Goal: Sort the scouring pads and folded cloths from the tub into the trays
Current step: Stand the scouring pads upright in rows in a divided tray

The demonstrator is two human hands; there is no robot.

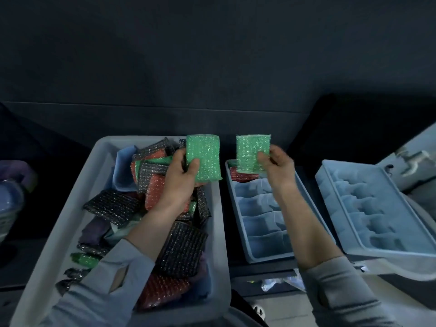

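Two green pads (204, 158) (252, 152), long axes upright

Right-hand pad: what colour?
Sparkly green; the pad in the right hand shows best in the head view.

The left forearm (151, 223) covers part of the pads heaped in the tub (70, 208), whose near corner runs off the bottom edge, while a blurred bluish object (10, 204) at the left edge stays unidentifiable.
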